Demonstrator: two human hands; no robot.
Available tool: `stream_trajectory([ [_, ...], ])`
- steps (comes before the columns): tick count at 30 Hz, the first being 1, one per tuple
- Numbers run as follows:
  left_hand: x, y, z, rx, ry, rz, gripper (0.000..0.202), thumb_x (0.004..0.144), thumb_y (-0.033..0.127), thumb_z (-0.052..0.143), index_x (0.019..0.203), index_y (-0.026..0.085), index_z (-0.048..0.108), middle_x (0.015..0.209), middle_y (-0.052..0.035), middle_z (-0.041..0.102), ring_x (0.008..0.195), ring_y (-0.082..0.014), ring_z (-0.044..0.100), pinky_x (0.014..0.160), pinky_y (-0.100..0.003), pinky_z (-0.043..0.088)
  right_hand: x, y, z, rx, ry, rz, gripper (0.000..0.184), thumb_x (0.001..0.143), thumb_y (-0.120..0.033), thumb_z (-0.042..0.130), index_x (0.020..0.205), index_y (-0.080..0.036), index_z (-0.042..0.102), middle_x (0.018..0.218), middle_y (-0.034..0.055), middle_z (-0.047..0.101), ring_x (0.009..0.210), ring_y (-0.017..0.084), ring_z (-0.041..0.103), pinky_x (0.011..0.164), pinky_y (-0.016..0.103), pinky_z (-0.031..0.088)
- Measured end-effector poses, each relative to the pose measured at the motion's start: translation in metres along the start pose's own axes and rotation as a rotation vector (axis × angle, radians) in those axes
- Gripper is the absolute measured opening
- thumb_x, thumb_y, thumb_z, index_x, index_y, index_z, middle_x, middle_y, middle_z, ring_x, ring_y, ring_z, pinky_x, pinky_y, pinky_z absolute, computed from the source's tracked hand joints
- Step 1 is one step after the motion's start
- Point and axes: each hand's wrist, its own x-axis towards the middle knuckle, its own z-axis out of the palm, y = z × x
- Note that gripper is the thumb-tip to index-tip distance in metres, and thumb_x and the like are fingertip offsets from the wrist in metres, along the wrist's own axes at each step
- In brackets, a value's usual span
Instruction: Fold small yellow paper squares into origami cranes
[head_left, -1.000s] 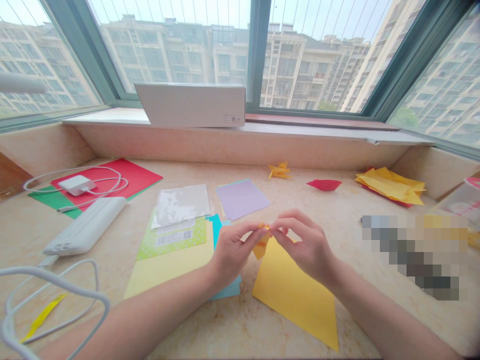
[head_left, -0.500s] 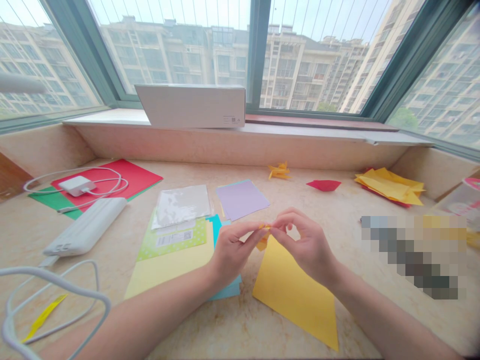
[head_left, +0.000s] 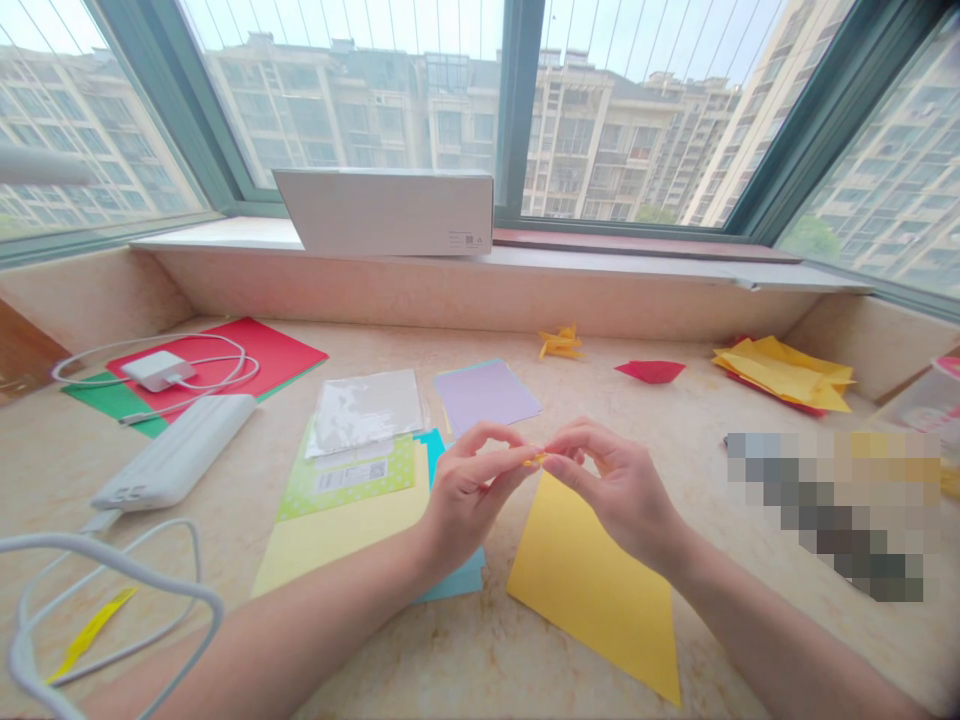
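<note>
Between my fingertips is a small folded piece of yellow paper (head_left: 534, 460), mostly covered by the fingers. My left hand (head_left: 480, 480) pinches it from the left, thumb and forefinger closed together. From the other side, my right hand (head_left: 611, 475) pinches its right end. Under my right hand and wrist lies a flat yellow paper sheet (head_left: 600, 590), partly hidden. Blue paper (head_left: 461, 580) sticks out beneath my left wrist. Farther back stands a folded yellow paper figure (head_left: 561, 343), with a red folded paper piece (head_left: 650, 371) to its right.
Purple paper (head_left: 487, 393), a clear plastic sleeve (head_left: 367, 410) and pale yellow paper (head_left: 337, 545) lie centre-left. A white power bank (head_left: 176, 455), cables and red paper (head_left: 277, 350) are at left. Yellow sheets (head_left: 784, 372) are piled back right. A white box (head_left: 390, 215) stands on the sill.
My left fingers have shifted, with the forefinger now raised in an arch. Less of the small yellow paper shows below the fingertips. Both hands stay in nearly the same place.
</note>
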Motion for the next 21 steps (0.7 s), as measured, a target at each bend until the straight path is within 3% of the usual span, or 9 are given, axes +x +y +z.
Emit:
stream_trajectory([
  [8,-0.003,0.002,0.003,0.001,0.009,0.037,0.020,0.092,0.020,0.064,0.108,0.025,0.076,0.088,-0.0042,0.067,0.082,-0.0145,0.066,0.064,-0.023,0.055,-0.004,0.000,-0.005,-0.024,-0.052,0.056,0.014,0.089,-0.037,0.068,0.086,-0.023,0.070,0.080,0.0016,0.066,0.077,0.018,0.059,0.073,0.032,0.048],
  [13,-0.005,0.000,0.007,-0.007,0.046,0.062,0.014,0.092,0.027,0.066,0.099,0.017,0.073,0.088,-0.0064,0.072,0.082,-0.0166,0.067,0.075,-0.031,0.056,-0.009,0.007,-0.011,-0.017,-0.130,0.164,0.013,0.088,-0.039,0.068,0.088,-0.026,0.070,0.087,0.0009,0.068,0.084,0.017,0.062,0.078,0.028,0.049],
  [19,-0.008,-0.002,0.010,0.008,0.037,0.088,0.016,0.093,0.030,0.064,0.091,0.015,0.069,0.083,-0.0062,0.071,0.080,-0.0162,0.066,0.076,-0.030,0.055,-0.015,0.013,-0.012,-0.033,-0.165,0.291,0.019,0.083,-0.047,0.070,0.085,-0.028,0.072,0.078,0.0019,0.070,0.074,0.019,0.067,0.066,0.023,0.057],
  [21,-0.009,-0.004,0.011,0.024,-0.005,0.088,0.019,0.096,0.031,0.060,0.093,0.015,0.069,0.086,-0.0067,0.072,0.083,-0.0163,0.067,0.080,-0.030,0.056,-0.015,0.015,-0.010,-0.103,-0.070,0.283,0.026,0.077,-0.053,0.073,0.077,-0.027,0.073,0.070,0.0038,0.069,0.066,0.021,0.068,0.059,0.024,0.059],
])
